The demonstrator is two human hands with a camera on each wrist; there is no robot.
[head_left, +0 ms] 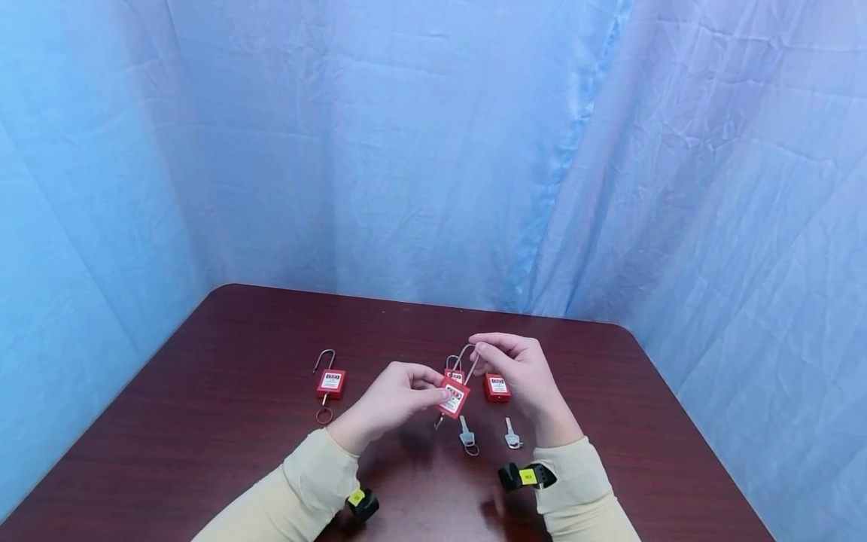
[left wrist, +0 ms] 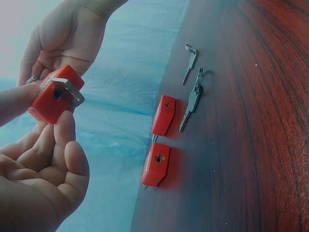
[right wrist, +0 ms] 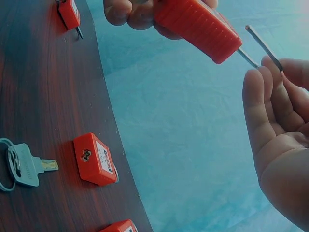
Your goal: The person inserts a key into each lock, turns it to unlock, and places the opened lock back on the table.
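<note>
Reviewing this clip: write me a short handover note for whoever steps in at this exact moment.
Left hand: pinches the body of the held padlock above the table.
Right hand: pinches its shackle, which looks open at one end; a key sits in the keyhole.
On the table: one padlock at left with open shackle and key, two padlocks behind the hands, two loose keys in front.
Done: held lock appears unlocked.
Left: the two behind look untouched.

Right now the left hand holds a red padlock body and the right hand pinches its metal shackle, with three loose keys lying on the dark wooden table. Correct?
Not quite: the head view shows two loose keys on the dark wooden table, not three. The left hand does hold the red padlock body, and the right hand pinches its metal shackle.
</note>
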